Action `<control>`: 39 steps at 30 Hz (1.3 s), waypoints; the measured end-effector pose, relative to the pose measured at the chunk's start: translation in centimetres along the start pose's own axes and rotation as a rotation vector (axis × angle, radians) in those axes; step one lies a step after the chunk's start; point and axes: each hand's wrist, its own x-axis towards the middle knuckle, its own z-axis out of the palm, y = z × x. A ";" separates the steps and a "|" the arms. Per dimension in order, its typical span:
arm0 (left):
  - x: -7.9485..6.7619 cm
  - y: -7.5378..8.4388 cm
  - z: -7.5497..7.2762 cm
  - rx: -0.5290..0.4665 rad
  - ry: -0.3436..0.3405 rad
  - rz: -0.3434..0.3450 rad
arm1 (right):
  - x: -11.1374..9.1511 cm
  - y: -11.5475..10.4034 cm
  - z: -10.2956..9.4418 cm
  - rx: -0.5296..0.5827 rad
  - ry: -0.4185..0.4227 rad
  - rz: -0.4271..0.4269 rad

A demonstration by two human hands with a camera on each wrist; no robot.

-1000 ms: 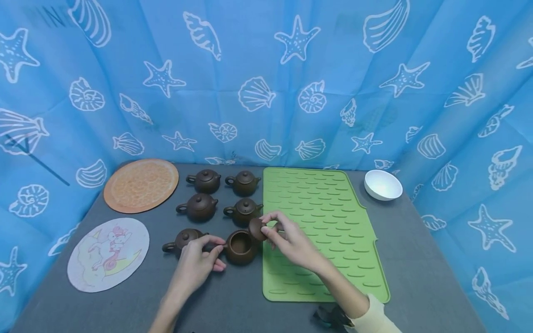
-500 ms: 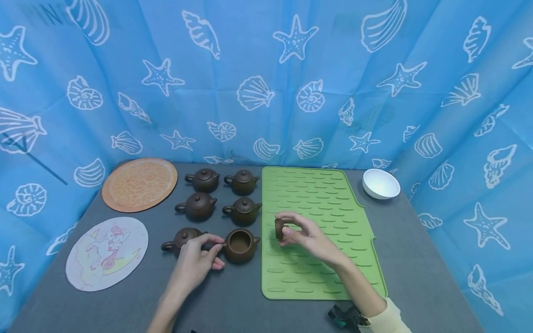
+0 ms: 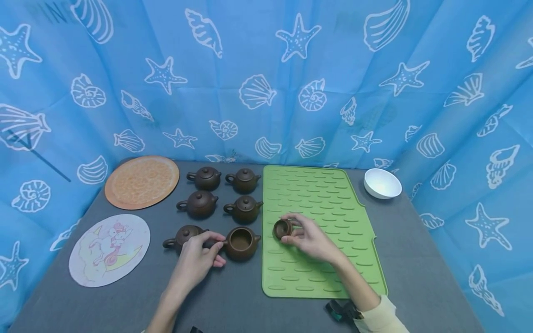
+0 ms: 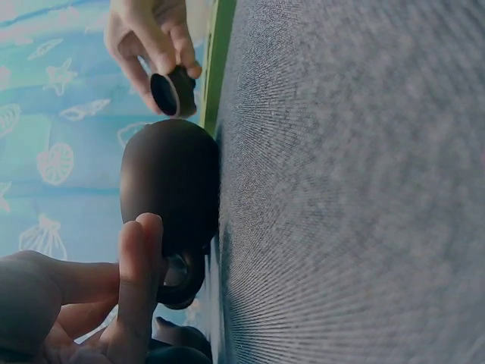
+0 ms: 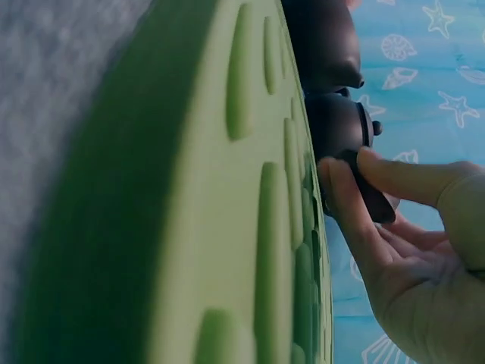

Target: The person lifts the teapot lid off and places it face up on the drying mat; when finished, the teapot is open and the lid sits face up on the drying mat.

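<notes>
A dark brown clay teapot (image 3: 242,253) without its lid stands on the grey table, showing its hollow inside. My left hand (image 3: 195,261) pinches its handle (image 4: 184,288) between thumb and fingers. To the right, my right hand (image 3: 310,240) grips the small round teapot lid (image 3: 283,228) over the near left part of the green mat (image 3: 308,277). The lid's hollow underside faces left and up toward the head camera. In the right wrist view, thumb and fingertips hold the lid (image 5: 371,189) at the mat's edge. Whether it touches the mat I cannot tell.
Several lidded teapots (image 3: 200,205) stand in two columns behind and left of the open one. Two round mats, an orange one (image 3: 142,182) and a white printed one (image 3: 109,249), lie left. A white bowl (image 3: 382,184) stands at right. A blue curtain (image 3: 266,120) closes the back.
My right hand has carried the lid right, away from the teapot's opening to over the green mat, and turned its hollow side toward the camera. The left hand stays on the handle.
</notes>
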 end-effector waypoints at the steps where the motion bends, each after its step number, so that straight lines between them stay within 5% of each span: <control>1: 0.0 0.0 0.0 -0.001 -0.001 0.000 | 0.1 0.0 0.0 -0.013 0.011 -0.001; 15: 0.1 -0.1 -0.2 -0.020 -0.015 -0.004 | 1.0 -0.3 0.2 -0.176 0.019 -0.020; 39: 0.7 1.1 -1.6 0.039 -0.036 0.064 | 1.1 -1.7 -1.1 -0.244 0.026 0.010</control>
